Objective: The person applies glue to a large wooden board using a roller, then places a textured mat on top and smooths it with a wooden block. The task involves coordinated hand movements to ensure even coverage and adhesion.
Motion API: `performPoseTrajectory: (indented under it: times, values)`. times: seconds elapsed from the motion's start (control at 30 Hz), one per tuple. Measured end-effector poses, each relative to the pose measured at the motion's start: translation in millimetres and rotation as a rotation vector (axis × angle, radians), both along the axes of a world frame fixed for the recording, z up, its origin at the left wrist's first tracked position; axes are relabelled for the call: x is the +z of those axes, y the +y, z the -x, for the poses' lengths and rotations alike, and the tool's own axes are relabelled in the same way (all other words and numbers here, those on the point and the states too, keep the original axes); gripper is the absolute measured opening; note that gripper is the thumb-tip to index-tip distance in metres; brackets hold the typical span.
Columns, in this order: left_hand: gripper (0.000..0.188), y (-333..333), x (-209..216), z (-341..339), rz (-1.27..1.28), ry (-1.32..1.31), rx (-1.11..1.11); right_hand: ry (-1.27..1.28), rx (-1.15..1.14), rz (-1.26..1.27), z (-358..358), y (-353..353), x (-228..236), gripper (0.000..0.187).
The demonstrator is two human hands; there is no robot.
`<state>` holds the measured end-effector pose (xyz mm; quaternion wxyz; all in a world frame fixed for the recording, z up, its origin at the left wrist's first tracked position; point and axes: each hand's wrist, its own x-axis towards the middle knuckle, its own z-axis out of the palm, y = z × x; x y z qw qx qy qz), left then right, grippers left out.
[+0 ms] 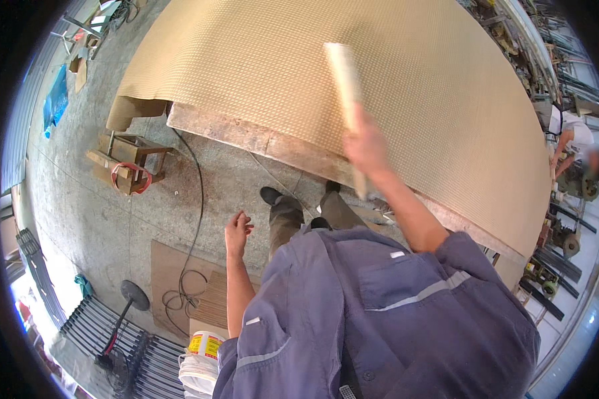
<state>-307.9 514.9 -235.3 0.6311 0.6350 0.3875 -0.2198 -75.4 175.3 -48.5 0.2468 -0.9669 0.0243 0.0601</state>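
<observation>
My right hand (366,143) is closed round a long, pale, stick-like tool (344,80), wider at its far part. A narrow end sticks out below the hand. The tool is blurred, so its exact kind does not show. It is over a large tan sheet (446,120) with a small raised pattern, which covers a big table; whether it touches the sheet I cannot tell. My left hand (237,233) hangs low over the floor, away from the table edge (246,136). Its fingers are loosely bent and apart, with nothing in them.
At the left stands a small wooden stool (136,156) with a red loop of hose or cable. A dark cable (199,193) runs across the floor past a brown board (170,266). A white bucket (206,344) is at lower left. Another person (572,136) bends at the far right.
</observation>
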Motion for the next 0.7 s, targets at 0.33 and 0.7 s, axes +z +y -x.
performPoseTrajectory:
  times: [0.33, 0.7]
  values:
    - [0.042, 108.4, -0.8, 80.9, -0.132, 0.156, 0.016, 0.045, 0.246, -0.404, 6.7, 136.3, 17.2, 0.062]
    - [0.042, 81.5, 11.4, 102.6, -0.186, 0.18, -0.251, 0.13, -0.766, 0.351, 86.1, -282.0, -3.6, 0.071]
